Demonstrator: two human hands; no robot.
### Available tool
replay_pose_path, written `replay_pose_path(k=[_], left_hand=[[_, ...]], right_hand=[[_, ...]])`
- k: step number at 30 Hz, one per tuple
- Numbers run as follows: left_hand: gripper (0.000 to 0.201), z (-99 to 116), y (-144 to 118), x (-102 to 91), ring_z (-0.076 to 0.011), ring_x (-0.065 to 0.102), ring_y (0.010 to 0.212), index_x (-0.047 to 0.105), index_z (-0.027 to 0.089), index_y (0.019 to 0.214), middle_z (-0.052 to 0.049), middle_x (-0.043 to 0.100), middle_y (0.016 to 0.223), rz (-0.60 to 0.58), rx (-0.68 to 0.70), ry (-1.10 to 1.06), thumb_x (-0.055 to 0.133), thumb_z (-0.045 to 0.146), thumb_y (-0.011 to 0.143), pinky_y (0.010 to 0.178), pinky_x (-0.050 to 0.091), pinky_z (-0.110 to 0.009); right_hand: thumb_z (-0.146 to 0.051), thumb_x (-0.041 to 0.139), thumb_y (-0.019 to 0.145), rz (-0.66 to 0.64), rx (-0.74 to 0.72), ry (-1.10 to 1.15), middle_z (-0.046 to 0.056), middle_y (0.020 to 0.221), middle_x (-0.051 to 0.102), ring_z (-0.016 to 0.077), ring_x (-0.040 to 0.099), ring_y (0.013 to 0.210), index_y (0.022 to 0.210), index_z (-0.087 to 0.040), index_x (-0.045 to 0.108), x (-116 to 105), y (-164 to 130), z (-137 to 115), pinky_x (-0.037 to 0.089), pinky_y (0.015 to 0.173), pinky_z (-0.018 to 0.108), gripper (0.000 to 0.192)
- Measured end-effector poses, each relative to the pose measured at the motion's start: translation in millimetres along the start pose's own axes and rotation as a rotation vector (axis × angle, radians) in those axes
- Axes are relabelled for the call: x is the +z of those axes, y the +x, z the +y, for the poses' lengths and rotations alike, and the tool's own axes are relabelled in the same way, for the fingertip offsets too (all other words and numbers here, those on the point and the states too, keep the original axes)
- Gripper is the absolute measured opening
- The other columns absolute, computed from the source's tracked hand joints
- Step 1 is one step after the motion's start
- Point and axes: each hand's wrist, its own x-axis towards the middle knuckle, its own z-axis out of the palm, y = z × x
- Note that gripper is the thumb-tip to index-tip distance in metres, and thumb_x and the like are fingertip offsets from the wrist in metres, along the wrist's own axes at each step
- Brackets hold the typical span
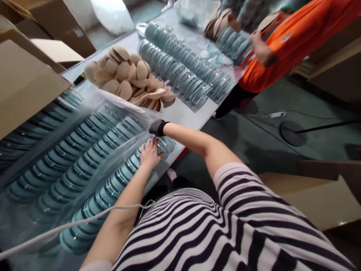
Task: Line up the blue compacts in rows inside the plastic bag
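My left hand is bare and lies with its fingers spread on the near end of a long row of nested clear plastic lids. My right hand, in a dark glove, is just beyond it, at the edge of a clear plastic bag. Its fingers are turned away and blurred, so I cannot see what they grip. More rows of lids lie parallel on the left under clear film. Past my right hand is a heap of beige, oval, shell-like pieces.
Two rows of clear containers lie farther along the white table. A person in an orange top handles a beige piece there. Cardboard boxes stand at left. A white cord crosses before my left arm. A pole stand is on the floor.
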Motion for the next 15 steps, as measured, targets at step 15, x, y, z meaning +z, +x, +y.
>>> replay_pose_path(k=[15], left_hand=[[0.077, -4, 1, -1.5, -0.0281, 0.025, 0.15, 0.03, 0.021, 0.156, -0.009, 0.027, 0.163, -0.04, -0.034, 0.036, 0.051, 0.052, 0.089, 0.122, 0.017, -0.05]], right_hand=[[-0.028, 0.049, 0.097, 0.025, 0.141, 0.149, 0.013, 0.114, 0.072, 0.024, 0.068, 0.1, 0.12, -0.021, 0.064, 191, -74, 17, 0.048, 0.076, 0.03, 0.029]])
